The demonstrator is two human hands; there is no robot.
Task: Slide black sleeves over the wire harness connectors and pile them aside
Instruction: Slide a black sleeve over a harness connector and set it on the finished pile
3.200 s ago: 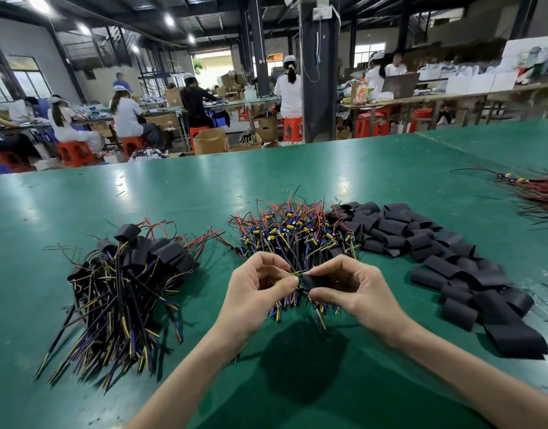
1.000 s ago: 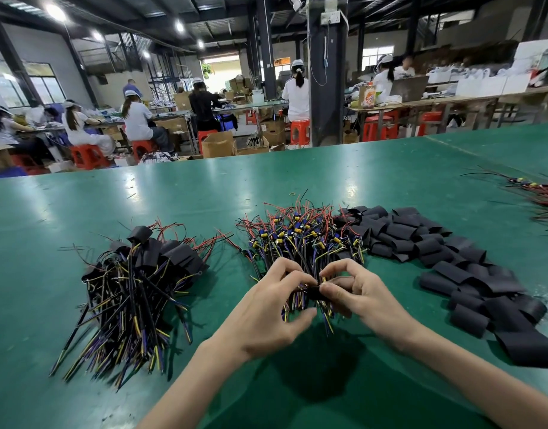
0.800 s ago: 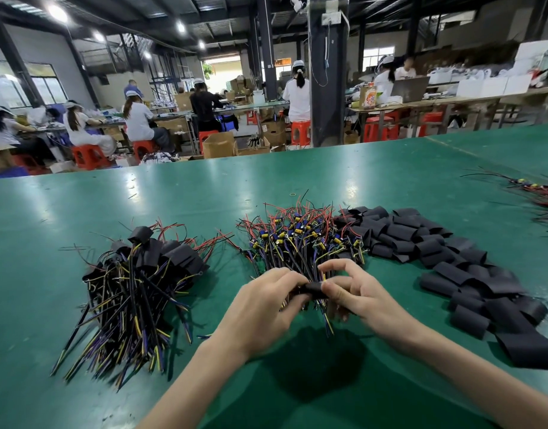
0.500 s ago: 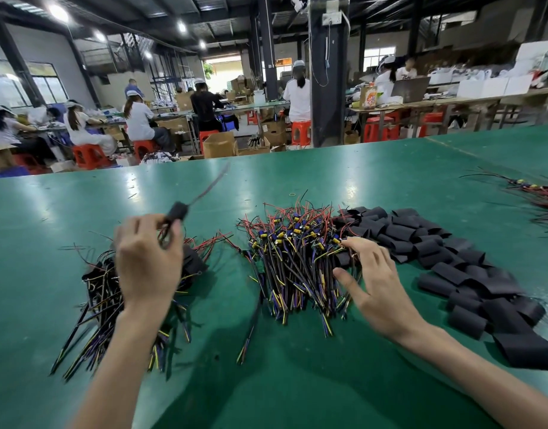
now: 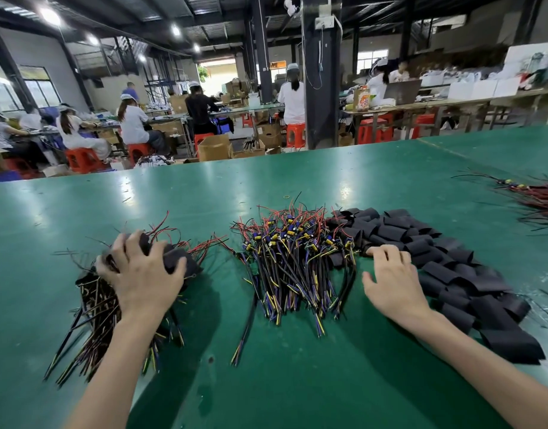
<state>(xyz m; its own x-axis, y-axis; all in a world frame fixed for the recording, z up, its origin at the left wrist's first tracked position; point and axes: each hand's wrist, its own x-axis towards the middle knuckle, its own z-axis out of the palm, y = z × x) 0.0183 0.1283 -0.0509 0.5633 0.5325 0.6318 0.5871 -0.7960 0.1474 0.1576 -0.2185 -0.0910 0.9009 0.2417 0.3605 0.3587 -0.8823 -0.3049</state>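
Note:
Three piles lie on the green table (image 5: 297,391). At the left is the pile of sleeved harnesses (image 5: 93,308). My left hand (image 5: 142,270) rests on top of it, fingers spread over the black sleeved ends. In the middle sits the pile of bare wire harnesses (image 5: 297,261) with blue and yellow connectors. To the right spreads the pile of flat black sleeves (image 5: 452,267). My right hand (image 5: 393,280) hovers palm down at that pile's left edge, its fingertips touching the nearest sleeves and holding nothing.
One loose wire (image 5: 246,329) lies between the left and middle piles. Another bundle of red and black wires (image 5: 539,199) lies at the table's far right. Beyond the far edge, people sit at benches on red stools, with a dark pillar (image 5: 320,88) behind.
Both hands were together, working a sleeve onto a harness. My left hand then carried the sleeved harness left and down onto the left pile. My right hand moved right to the loose sleeves.

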